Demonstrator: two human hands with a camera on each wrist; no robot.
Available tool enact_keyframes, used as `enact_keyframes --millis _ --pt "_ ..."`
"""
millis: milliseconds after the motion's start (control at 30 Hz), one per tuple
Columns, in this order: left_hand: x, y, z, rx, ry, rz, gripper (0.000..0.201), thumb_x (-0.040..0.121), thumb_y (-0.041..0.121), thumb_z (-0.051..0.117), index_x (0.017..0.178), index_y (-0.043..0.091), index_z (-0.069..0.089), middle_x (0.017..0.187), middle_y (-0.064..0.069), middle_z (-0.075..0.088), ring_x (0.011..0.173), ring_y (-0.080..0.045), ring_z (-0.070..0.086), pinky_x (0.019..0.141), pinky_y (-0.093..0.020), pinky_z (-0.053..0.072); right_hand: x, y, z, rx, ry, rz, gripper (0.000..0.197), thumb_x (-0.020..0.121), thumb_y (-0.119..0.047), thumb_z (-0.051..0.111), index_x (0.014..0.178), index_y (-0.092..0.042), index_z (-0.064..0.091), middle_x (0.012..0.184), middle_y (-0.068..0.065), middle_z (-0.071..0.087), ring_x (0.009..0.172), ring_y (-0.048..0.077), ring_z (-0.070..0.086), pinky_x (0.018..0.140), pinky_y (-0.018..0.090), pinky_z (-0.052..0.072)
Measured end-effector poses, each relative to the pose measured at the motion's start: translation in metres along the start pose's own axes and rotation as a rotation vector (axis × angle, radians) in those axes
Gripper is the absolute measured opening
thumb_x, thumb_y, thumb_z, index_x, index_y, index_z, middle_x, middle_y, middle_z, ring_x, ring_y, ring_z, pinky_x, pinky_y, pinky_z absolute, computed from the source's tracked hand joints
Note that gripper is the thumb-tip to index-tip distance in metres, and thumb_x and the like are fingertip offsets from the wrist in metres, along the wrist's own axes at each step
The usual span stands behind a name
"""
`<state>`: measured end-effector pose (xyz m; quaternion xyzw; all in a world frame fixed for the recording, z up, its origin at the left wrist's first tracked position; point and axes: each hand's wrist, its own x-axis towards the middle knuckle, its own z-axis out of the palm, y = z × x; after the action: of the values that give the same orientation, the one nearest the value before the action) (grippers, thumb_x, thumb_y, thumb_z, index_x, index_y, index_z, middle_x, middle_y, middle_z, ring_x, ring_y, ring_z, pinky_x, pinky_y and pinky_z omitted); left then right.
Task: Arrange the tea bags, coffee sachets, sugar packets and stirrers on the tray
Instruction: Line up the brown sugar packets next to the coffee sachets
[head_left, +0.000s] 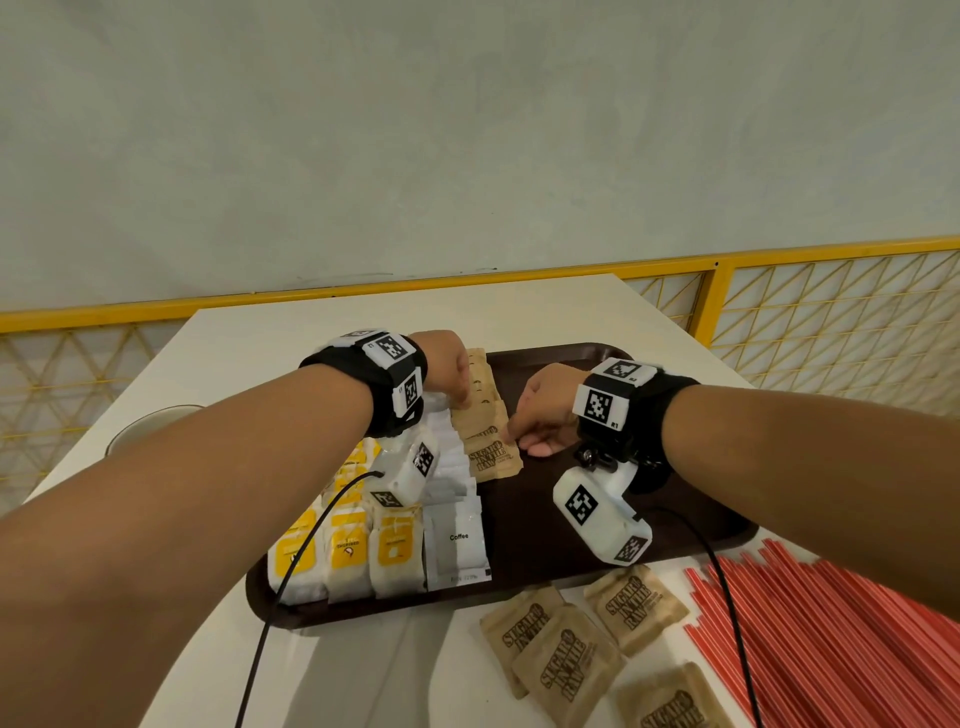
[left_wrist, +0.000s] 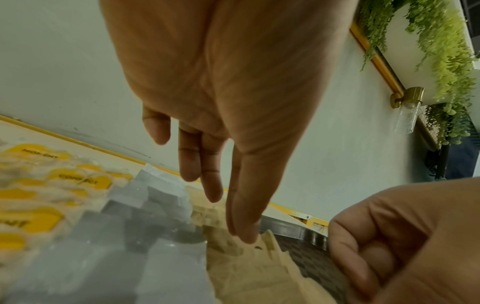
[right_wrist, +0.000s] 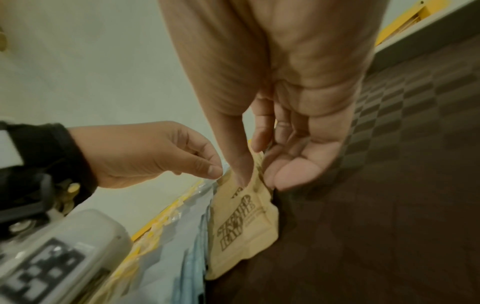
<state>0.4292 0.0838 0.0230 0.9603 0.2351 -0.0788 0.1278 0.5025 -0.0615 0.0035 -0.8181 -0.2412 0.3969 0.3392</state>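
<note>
A dark brown tray (head_left: 571, 519) lies on a white table. On its left side stand rows of yellow-tagged tea bags (head_left: 348, 551), white coffee sachets (head_left: 457, 540) and an overlapping row of brown sugar packets (head_left: 485, 436). My left hand (head_left: 462, 402) reaches down at the far part of the sugar row, its fingers (left_wrist: 213, 193) nearly straight and the thumb tip touching a packet (left_wrist: 249, 271). My right hand (head_left: 524, 436) is at the row's right edge. It pinches a sugar packet (right_wrist: 241, 226) between thumb and curled fingers (right_wrist: 288, 174).
Several loose sugar packets (head_left: 566, 654) lie on the table in front of the tray. A heap of red stirrers (head_left: 831, 649) fills the near right. A round dish (head_left: 150, 421) shows at the left, partly behind my arm. A yellow lattice fence (head_left: 831, 312) borders the table.
</note>
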Motion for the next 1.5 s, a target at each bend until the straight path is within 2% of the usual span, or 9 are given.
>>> enact_keyframes --millis 367,533,800,967,1067,1167,1233,1333,1500 --pt "0.000 0.000 0.002 0.007 -0.031 0.039 0.016 0.082 0.012 0.070 0.098 0.013 0.073 0.103 0.000 0.070 0.093 -0.011 0.059 0.093 -0.030 0.047 -0.003 0.001 0.001 -0.018 -0.003 -0.014 0.013 0.081 0.006 0.068 0.072 0.001 0.060 0.061 0.013 0.066 0.063 0.019 0.064 0.066 0.029 0.057" --pt "0.002 -0.003 0.000 0.016 -0.023 0.041 0.018 0.084 0.009 0.068 0.100 0.013 0.073 0.102 0.002 0.068 0.099 -0.014 0.060 0.093 -0.029 0.046 -0.001 -0.002 -0.001 -0.007 -0.012 -0.004 0.014 0.081 0.006 0.068 0.072 0.000 0.059 0.059 0.013 0.066 0.067 0.021 0.063 0.082 0.036 0.055" --pt "-0.022 -0.013 -0.018 -0.116 0.081 0.024 0.015 0.092 0.014 0.059 0.102 0.015 0.070 0.105 -0.001 0.060 0.092 -0.014 0.053 0.076 -0.025 0.044 -0.022 -0.001 -0.010 0.012 0.038 -0.023 0.011 0.083 -0.010 0.071 0.081 -0.008 0.061 0.069 0.003 0.061 0.060 0.013 0.057 0.056 0.028 0.052" --pt "-0.089 0.002 -0.020 -0.384 -0.150 0.102 0.009 0.087 0.017 0.067 0.094 0.015 0.072 0.090 0.000 0.067 0.085 -0.011 0.062 0.076 -0.024 0.054 -0.098 0.025 -0.022 -0.420 -0.128 -0.244 0.011 0.080 -0.008 0.073 0.084 -0.011 0.063 0.076 0.005 0.069 0.067 0.014 0.062 0.061 0.024 0.051" --pt "-0.136 0.023 0.001 -0.229 -0.200 0.273 0.012 0.085 0.024 0.069 0.097 0.021 0.074 0.089 0.009 0.069 0.084 -0.005 0.062 0.076 -0.017 0.051 -0.144 0.053 -0.016 -0.731 -0.228 -0.305 0.019 0.076 -0.018 0.078 0.092 -0.014 0.067 0.086 0.000 0.072 0.076 0.014 0.067 0.073 0.025 0.054" --pt "-0.172 0.047 0.032 -0.065 -0.243 0.426 0.020 0.086 0.031 0.067 0.106 0.027 0.072 0.094 0.018 0.065 0.090 0.000 0.060 0.081 -0.014 0.044 -0.180 0.077 -0.004 -0.974 -0.282 -0.315 0.047 0.074 -0.034 0.080 0.115 -0.022 0.060 0.107 -0.011 0.058 0.092 0.003 0.057 0.077 0.011 0.047" --pt "-0.185 0.058 0.049 0.040 -0.310 0.459 0.032 0.088 0.035 0.064 0.120 0.031 0.065 0.109 0.011 0.063 0.102 -0.007 0.057 0.091 -0.022 0.044 -0.192 0.092 0.003 -1.116 -0.303 -0.319 0.075 0.068 -0.044 0.081 0.131 -0.029 0.044 0.122 -0.010 0.045 0.109 0.009 0.048 0.093 0.023 0.046" --pt "-0.192 0.066 0.064 0.205 -0.368 0.423 0.041 0.092 0.036 0.058 0.132 0.029 0.055 0.124 0.007 0.056 0.111 -0.012 0.053 0.098 -0.029 0.042 -0.199 0.109 0.017 -1.220 -0.311 -0.329 0.100 0.058 -0.057 0.081 0.140 -0.034 0.028 0.129 -0.008 0.035 0.115 0.015 0.040 0.099 0.037 0.044" --pt "-0.194 0.071 0.076 0.118 -0.249 0.362 0.023 0.087 0.029 0.065 0.110 0.027 0.066 0.103 0.007 0.059 0.093 -0.011 0.057 0.081 -0.026 0.047 -0.201 0.106 0.032 -1.088 -0.261 -0.304 0.082 0.067 -0.040 0.083 0.133 -0.030 0.035 0.119 -0.009 0.044 0.104 0.013 0.048 0.086 0.028 0.047"
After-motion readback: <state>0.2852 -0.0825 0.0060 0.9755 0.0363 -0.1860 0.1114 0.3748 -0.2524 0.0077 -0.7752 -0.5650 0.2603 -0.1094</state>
